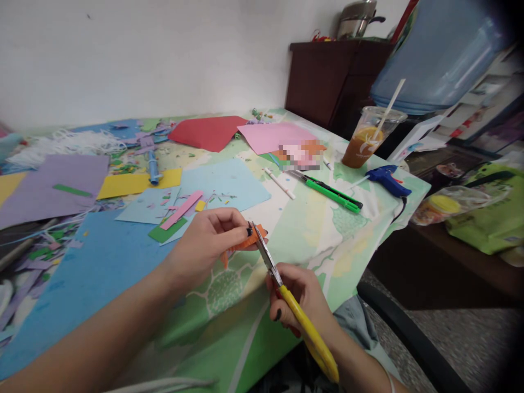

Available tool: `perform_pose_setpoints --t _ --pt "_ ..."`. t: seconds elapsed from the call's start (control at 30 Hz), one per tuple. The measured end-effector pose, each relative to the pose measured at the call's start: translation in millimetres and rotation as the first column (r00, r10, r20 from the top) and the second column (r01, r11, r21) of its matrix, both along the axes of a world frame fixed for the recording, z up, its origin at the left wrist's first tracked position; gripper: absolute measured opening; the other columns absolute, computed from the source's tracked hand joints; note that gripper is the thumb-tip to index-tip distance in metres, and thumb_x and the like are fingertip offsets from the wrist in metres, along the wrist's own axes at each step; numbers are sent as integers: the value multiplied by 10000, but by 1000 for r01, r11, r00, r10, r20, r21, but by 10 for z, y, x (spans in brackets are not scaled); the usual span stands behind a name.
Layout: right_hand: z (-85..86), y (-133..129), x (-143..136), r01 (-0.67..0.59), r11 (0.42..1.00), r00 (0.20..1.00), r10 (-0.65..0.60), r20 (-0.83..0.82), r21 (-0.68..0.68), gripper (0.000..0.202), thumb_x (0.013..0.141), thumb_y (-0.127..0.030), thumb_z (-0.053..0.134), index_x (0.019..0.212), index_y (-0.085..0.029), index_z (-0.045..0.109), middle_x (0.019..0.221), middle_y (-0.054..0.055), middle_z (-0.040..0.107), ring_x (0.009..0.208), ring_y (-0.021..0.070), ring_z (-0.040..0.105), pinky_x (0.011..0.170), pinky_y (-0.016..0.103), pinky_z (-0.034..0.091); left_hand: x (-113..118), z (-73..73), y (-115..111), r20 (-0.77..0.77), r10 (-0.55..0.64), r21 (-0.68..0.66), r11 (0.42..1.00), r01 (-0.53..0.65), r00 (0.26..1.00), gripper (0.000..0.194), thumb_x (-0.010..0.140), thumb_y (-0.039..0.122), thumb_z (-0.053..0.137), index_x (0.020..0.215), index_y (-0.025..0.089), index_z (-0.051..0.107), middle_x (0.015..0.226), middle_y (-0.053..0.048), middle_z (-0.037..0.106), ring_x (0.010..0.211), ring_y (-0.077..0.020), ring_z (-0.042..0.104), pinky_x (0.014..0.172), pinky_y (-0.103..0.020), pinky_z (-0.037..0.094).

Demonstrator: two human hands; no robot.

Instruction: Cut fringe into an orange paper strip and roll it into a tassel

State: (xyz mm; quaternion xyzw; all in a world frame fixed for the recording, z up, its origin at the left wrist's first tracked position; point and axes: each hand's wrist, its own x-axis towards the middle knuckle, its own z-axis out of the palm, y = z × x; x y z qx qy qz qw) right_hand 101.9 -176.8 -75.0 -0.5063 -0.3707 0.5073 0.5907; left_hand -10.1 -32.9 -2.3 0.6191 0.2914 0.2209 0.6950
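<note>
Trimming, by all appearances, a small orange piece (246, 241) with yellow-handled scissors (292, 301), right at the centre of the frame, above the patterned tablecloth (303, 229). Pinching the piece narrowly between thumb and fingers of the left hand (216, 232), leaving some orange poking out past the fingertips. Gripping the scissors by the handles in the right hand (301, 289), lower right of centre, and aiming the blades up and left across the piece, close beside the left thumb. Impossible to tell whether biting into the edge or only lying against it. Calling next, it seems, for a steady left pinch, a small controlled squeeze from the right, perhaps a slight turn of the piece, and care to keep the left thumb clear. Leaving untouched, above and left of the left hand, a pink strip (182, 210) on light blue paper (241, 180); also, toward the upper right, a green cutter (333, 195) and a blue glue gun (388, 180), both well apart from the hands.
</note>
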Motion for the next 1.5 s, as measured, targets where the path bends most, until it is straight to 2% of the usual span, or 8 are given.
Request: perform_pose_setpoints --t 0.27,0.53,1.13,1.5 --pt "-15 9 4 -1 1000 1000 1 -9 1 466 555 -488 803 662 -190 462 525 -74 332 440 59 268 369 186 220 -4 -1 -5 5 1 -6 1000 -1 1000 154 737 156 624 596 161 562 716 -20 721 794 -196 701 776 -332 557" --pt "-66 10 5 13 1000 1000 -13 8 17 441 549 -422 827 655 -180 474 532 -70 342 460 61 284 378 178 213 -6 -1 -3 -3 10 -4 1000 -10 1000 145 729 158 623 597 157 563 730 -33 726 808 -218 704 794 -363 557" --pt "-85 18 -10 40 999 998 -40 50 7 497 536 -543 791 638 -189 457 524 -64 352 457 71 296 383 193 217 0 8 -7 26 17 -32 999 -16 1000 154 727 146 623 588 154 558 709 -30 724 788 -206 707 770 -340 566" --pt "-96 21 -14 41 999 999 -41 26 14 411 564 -410 812 645 -180 481 532 -65 345 470 71 304 389 186 214 4 7 -4 56 9 -42 999 -7 998 165 738 131 614 582 151 564 712 -34 725 791 -204 709 762 -329 575"
